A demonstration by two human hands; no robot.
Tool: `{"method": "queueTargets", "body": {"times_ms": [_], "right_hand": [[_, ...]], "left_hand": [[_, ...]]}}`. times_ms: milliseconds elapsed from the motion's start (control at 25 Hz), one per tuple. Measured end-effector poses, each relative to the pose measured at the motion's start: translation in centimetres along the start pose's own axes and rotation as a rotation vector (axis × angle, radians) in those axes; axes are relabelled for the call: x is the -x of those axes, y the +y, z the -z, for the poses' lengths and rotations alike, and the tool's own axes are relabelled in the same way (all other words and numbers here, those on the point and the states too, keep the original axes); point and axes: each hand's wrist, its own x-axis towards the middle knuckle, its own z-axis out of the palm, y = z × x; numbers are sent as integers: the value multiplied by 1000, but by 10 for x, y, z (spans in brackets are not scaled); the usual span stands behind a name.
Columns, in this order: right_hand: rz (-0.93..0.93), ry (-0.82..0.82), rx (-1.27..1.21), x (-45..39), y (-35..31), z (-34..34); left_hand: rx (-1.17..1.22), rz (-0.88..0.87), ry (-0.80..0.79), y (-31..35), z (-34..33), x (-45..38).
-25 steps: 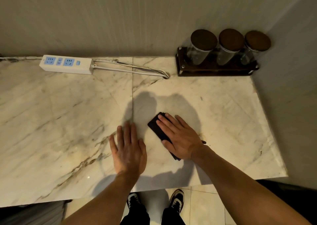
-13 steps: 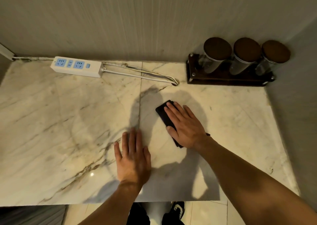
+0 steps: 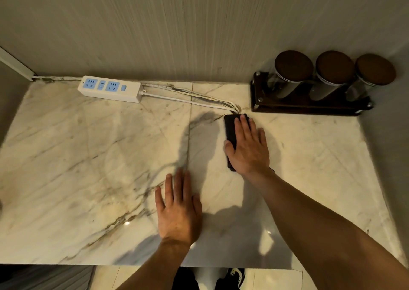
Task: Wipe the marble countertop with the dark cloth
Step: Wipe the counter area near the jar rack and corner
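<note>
The dark cloth (image 3: 230, 130) lies folded flat on the marble countertop (image 3: 88, 157), right of the seam and close to the back. My right hand (image 3: 249, 148) presses down on it with fingers spread, covering most of it; only its left strip and far corner show. My left hand (image 3: 178, 207) rests palm down on the bare marble near the front edge, fingers apart, holding nothing.
A white power strip (image 3: 110, 88) with blue sockets lies at the back, its cables (image 3: 199, 100) looping to just beyond the cloth. A dark wooden rack (image 3: 305, 107) with three lidded glass jars (image 3: 287, 77) fills the back right corner. Walls bound the back and right.
My right hand has slid the cloth away from me toward the back wall, up to the cable loop. My left hand has stayed planted near the front edge.
</note>
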Motion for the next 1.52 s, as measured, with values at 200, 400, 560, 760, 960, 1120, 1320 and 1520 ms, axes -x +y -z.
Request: {"method": "queueTargets", "body": {"times_ms": [200, 400, 560, 760, 960, 1120, 1320, 1520], "right_hand": [[-181, 37, -70, 1, -12, -5], [-354, 59, -115, 21, -20, -9], [-385, 83, -90, 54, -22, -15], [-415, 96, -108, 96, -22, -21], [-411, 108, -143, 139, -21, -29], [-401, 143, -144, 167, -23, -34], [-366, 138, -116, 194, -21, -36], [-205, 120, -67, 210, 1, -37]], "left_hand": [[-8, 1, -3, 0, 0, 0], [-5, -9, 7, -1, -1, 1], [-12, -2, 14, -2, -1, 0], [-30, 4, -18, -3, -1, 1], [-21, -13, 14, -2, 0, 1], [-1, -25, -10, -4, 0, 2], [-24, -12, -55, -5, -1, 1], [15, -47, 46, 12, 9, 0]]}}
